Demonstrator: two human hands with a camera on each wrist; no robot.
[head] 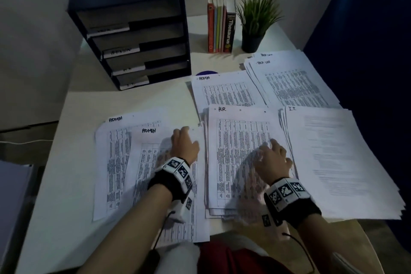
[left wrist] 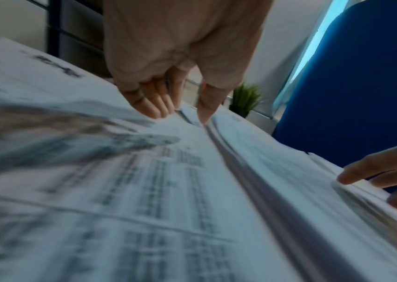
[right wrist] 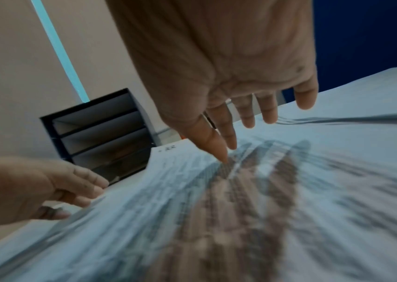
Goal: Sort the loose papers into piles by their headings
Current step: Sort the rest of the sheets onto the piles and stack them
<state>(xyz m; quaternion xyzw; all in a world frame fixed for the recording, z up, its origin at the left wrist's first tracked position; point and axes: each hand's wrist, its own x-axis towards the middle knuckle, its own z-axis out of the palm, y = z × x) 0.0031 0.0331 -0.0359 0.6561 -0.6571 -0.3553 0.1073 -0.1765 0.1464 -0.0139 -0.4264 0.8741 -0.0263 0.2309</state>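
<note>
Papers lie in headed piles on the white desk [head: 73,184]. My left hand [head: 184,141] rests with straight fingers on the top right part of a loose ADMIN sheet [head: 153,162], which overlaps another ADMIN sheet [head: 113,151]. In the left wrist view the left hand [left wrist: 180,110] touches that sheet near its edge with fingertips and thumb. My right hand [head: 273,157] is spread over the H.R. pile [head: 238,151]; in the right wrist view the right hand's [right wrist: 241,133] thumb tip touches the page. An I.T. pile [head: 338,153], an ADMIN pile [head: 224,93] and a TASK LIST pile [head: 293,82] lie around.
A dark tray rack [head: 138,35] with labelled shelves stands at the back left. Upright books [head: 220,26] and a potted plant [head: 255,22] stand at the back. A blue panel [head: 367,40] borders the right side. Bare desk lies left of the ADMIN sheets.
</note>
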